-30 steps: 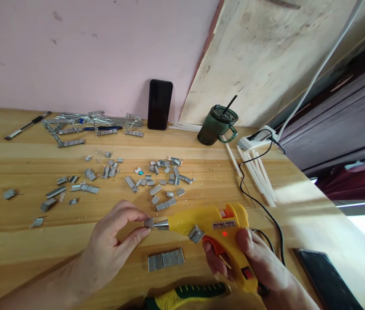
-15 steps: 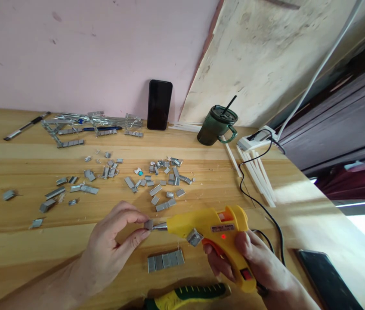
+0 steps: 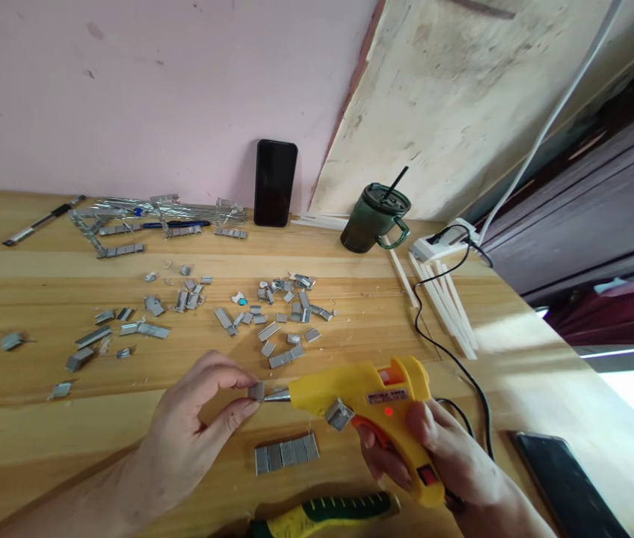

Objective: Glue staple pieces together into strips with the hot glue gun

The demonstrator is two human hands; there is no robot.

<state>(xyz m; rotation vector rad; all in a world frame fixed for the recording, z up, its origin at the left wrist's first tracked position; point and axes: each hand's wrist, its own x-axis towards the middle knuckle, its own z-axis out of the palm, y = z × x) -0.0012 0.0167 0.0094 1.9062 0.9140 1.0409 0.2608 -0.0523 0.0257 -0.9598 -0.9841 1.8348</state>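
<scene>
left hand (image 3: 194,430) at 7 o'clock on the tabletop (image 3: 25,426): fingers (image 3: 238,408) pinch a staple block (image 3: 256,391) against the glue gun (image 3: 362,394) nozzle. Looks like the gluing step. Gun's light is on, so hold steady and keep skin off the tip. right hand (image 3: 443,463) is clenched round the gun grip. mug (image 3: 371,223) at 1 o'clock: lidded, contents hidden.

A black phone (image 3: 275,182) stood leaning on the pink wall (image 3: 126,90) at twelve o'clock of the pale wooden table (image 3: 42,426), with a dark green mug with a black straw (image 3: 370,220) at one. White glue sticks (image 3: 445,299) fanned out at two. Loose grey staple pieces (image 3: 272,310) lay scattered from nine to twelve. A green-and-yellow tool handle (image 3: 328,512) lay at six, and a second black phone (image 3: 564,486) lay flat at four.
</scene>
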